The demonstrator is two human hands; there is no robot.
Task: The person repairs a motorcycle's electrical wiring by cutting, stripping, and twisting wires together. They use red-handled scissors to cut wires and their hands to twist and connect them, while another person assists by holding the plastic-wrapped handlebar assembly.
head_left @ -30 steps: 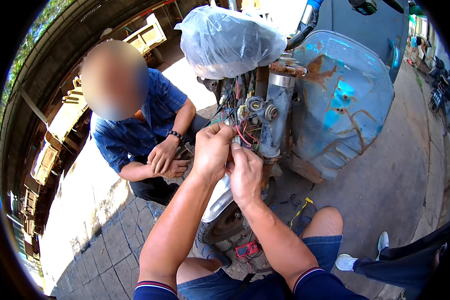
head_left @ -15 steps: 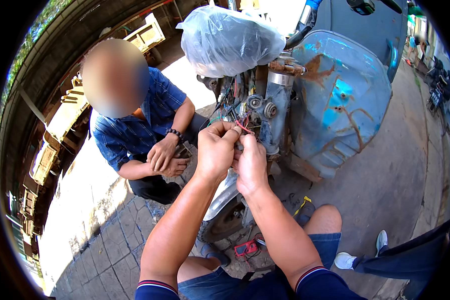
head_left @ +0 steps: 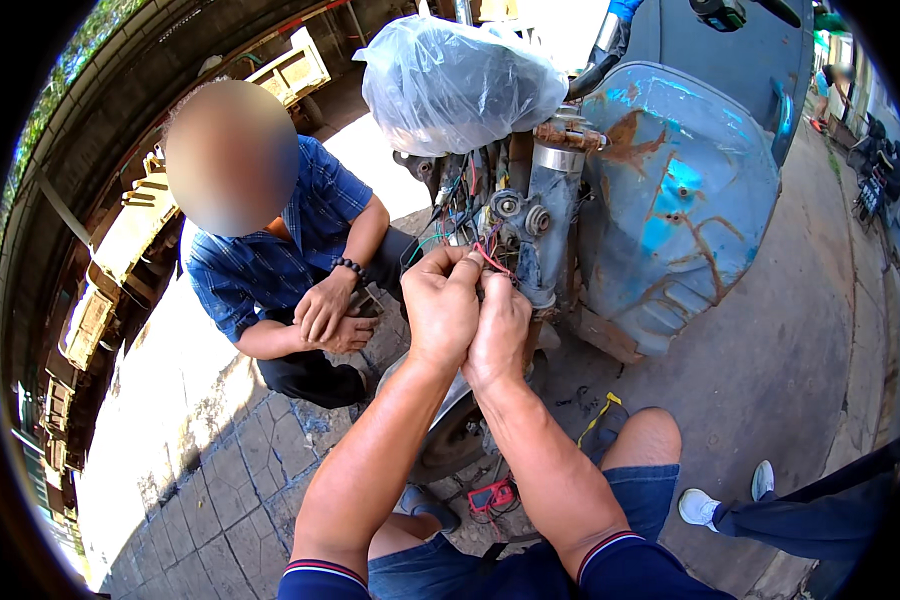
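My left hand [head_left: 444,308] is closed in a pinch, with a red wire [head_left: 492,262] coming out at its thumb tip. Pressed against it on the right, my right hand [head_left: 501,328] also has its fingers closed, and the red wire curves down to its fingertips. Exactly where the fingers grip is partly hidden. Just beyond them, a tangle of coloured wires [head_left: 452,215] hangs from the front of a partly stripped three-wheeled vehicle, next to its grey-blue fork tube [head_left: 550,215]. A clear plastic bag [head_left: 460,85] covers a rounded part above the wires.
To the left squats a person in a blue checked shirt [head_left: 245,275], hands crossed. A rusty blue panel [head_left: 685,210] stands at right. Below my arms are a front wheel [head_left: 452,440] and a red meter [head_left: 491,495] on the ground. Another person's shoe [head_left: 699,508] shows at lower right.
My hands have come closer together and now touch, the wrists nearly side by side. My right forearm has shifted left, and my left elbow has moved slightly right.
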